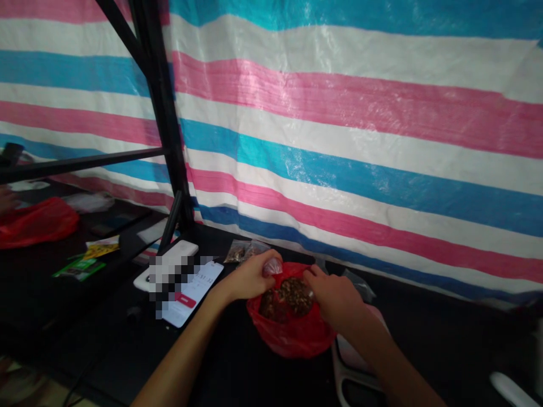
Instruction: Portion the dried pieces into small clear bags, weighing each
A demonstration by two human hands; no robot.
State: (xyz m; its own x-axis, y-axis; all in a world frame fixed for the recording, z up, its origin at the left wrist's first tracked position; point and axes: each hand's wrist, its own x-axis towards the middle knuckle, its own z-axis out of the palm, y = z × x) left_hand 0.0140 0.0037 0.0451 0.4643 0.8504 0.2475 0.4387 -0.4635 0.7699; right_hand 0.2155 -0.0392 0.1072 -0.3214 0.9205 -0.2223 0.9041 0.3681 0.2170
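A red plastic bag (292,336) sits open on the black table (424,339), filled with small brown pieces (291,295). My left hand (250,277) is at the bag's far left rim, fingers pinched on a small clear plastic bag (272,265). My right hand (333,297) is at the bag's right rim, fingers curled onto the red plastic. Behind the hands lies another small clear packet (241,250) with brown contents.
A phone (193,291) and a white power bank (167,263) lie left of the bag. A black metal post (163,113) stands behind them. Another red bag (36,222) and green packets (80,268) lie far left. A striped tarp (360,141) hangs behind. A white object (354,362) lies under my right forearm.
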